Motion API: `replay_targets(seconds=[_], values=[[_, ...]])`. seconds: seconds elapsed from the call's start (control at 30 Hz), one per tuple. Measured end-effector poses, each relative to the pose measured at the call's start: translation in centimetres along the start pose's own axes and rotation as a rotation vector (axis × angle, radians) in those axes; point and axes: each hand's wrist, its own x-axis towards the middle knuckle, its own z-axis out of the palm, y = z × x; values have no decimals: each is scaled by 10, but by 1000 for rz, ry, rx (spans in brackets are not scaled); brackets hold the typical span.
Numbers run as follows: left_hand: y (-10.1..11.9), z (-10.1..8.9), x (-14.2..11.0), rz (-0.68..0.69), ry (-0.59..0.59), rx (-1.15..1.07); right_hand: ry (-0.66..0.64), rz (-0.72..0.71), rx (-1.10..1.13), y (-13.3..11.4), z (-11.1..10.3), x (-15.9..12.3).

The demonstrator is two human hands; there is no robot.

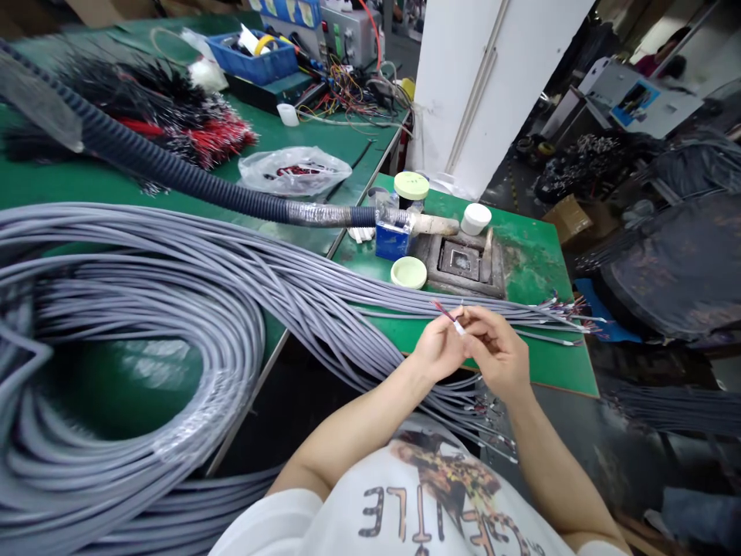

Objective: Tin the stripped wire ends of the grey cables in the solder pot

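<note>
My left hand (438, 349) and my right hand (499, 352) meet at the front edge of a small green table (538, 262). Both pinch the stripped end of one grey cable (457, 323), whose thin red and white cores stick out between the fingertips. A long bundle of grey cables (324, 293) runs from big coils (116, 340) on my left, under my hands, to stripped ends (570, 313) on the right. More cable ends hang below my wrists (486, 409).
A dark metal solder pot (463, 262) sits behind my hands, with a blue box (392, 239), white and pale-green jars (410, 272) and a corrugated black hose (191, 181) reaching it. Red and black wire bundles (191, 127), a plastic bag (294, 170) and a blue bin (252, 55) lie farther back.
</note>
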Motion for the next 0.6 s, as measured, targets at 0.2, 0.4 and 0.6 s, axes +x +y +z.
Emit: replay_targets(seconds=[0.2, 0.4, 0.6], values=[[-16, -4, -11, 102, 14, 216, 135, 11, -106, 5, 0, -5], [-13, -11, -15, 219, 22, 517, 57, -134, -424, -15, -35, 7], [-13, -9, -22, 177, -133, 779, -341, 0, -361, -47, -47, 42]])
